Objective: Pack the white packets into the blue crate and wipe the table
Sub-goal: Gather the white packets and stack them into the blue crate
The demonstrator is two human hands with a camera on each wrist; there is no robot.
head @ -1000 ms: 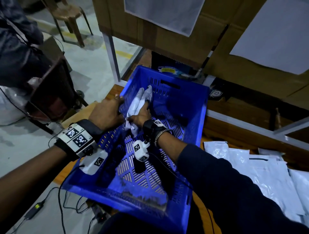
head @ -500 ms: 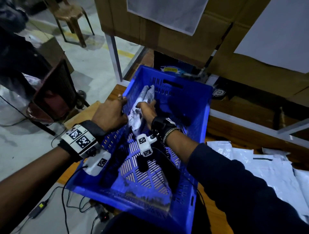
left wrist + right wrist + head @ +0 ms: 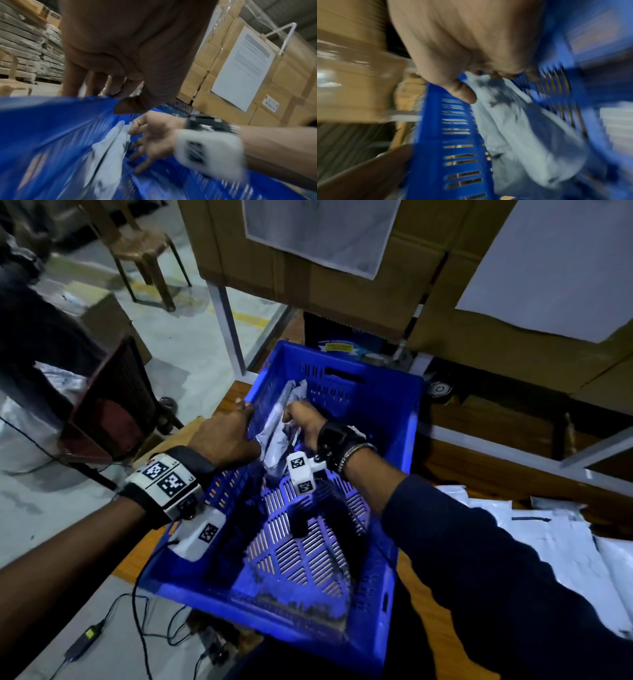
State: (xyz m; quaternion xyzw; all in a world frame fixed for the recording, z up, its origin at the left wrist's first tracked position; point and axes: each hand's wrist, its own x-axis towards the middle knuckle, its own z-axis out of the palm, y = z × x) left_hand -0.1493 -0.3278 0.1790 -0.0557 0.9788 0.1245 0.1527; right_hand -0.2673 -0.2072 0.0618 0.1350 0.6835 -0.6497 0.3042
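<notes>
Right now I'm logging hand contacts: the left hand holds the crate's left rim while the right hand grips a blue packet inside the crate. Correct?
Not quite: the packet is white, not blue, as the head view shows. The rest stands: the left hand holds the left rim of the blue crate and the right hand grips the packet inside it.
</notes>
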